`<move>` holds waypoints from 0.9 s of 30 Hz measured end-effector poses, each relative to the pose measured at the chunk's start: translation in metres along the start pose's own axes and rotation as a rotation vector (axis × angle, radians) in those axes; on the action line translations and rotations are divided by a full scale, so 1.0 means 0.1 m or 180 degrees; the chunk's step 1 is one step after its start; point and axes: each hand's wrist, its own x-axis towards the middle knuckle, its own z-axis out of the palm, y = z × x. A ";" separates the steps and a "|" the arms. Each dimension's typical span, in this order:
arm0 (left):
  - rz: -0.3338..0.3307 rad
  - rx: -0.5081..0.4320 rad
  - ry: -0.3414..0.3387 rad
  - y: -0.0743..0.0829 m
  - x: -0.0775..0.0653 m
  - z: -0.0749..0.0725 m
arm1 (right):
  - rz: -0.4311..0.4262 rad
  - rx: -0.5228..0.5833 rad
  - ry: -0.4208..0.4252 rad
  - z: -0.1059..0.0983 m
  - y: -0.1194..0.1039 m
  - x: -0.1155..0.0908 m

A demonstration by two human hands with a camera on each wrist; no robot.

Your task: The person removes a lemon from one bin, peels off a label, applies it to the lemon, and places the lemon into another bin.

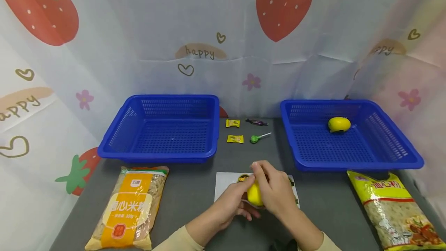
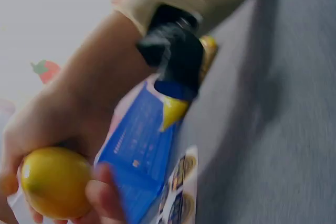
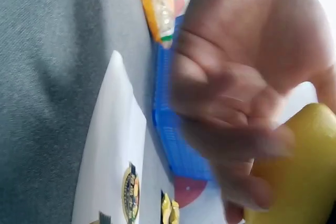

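In the head view my right hand (image 1: 277, 191) grips a yellow lemon (image 1: 255, 194) over a white sheet of round stickers (image 1: 223, 183). My left hand (image 1: 231, 200) is at the lemon's left side, its thumb side against the fruit and its lower fingers loosely spread. The left wrist view shows the lemon (image 2: 56, 182) in the grasp of the right hand (image 2: 58, 124). Blurred fingers of the left hand (image 3: 226, 98) reach to the lemon (image 3: 299, 171) in the right wrist view. The hands cover part of the sheet.
A blue basket (image 1: 158, 156) stands at the left; another blue basket (image 1: 359, 164) at the right holds a lemon (image 1: 339, 124). Between them lie several candies, including a green lollipop (image 1: 254, 139). Food bags flank the front: an orange one (image 1: 127, 208) and a yellow-green one (image 1: 393, 208).
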 end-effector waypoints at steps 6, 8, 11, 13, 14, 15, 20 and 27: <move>0.0027 -0.0375 -0.0489 0.05 -0.01 -0.01 | -0.0273 0.0107 -0.0050 -0.22 0.04 0.04; 0.0016 -0.0451 -0.0543 0.06 -0.02 -0.02 | -0.0258 0.0194 -0.0011 -0.37 0.05 0.08; 0.0016 -0.0526 -0.0645 0.08 -0.03 -0.03 | -0.0288 0.0122 0.0181 -0.65 0.12 0.16; 0.0015 -0.0557 -0.0711 0.08 -0.03 -0.04 | -0.0289 0.0029 0.0368 -0.86 0.19 0.23; 0.0024 -0.0572 -0.0730 0.08 -0.02 -0.04 | -0.0272 -0.0045 0.0464 -0.97 0.24 0.26; 0.0031 -0.0580 -0.0742 0.08 -0.02 -0.05 | -0.0237 -0.0109 0.0549 -1.08 0.29 0.30; 0.0054 -0.0627 -0.0810 0.08 0.00 -0.04 | 0.0100 -0.0478 0.0790 -1.67 0.61 0.39; 0.0023 -0.0581 -0.0621 0.12 0.04 0.00 | 0.0600 -0.0890 0.0636 -2.39 1.14 0.43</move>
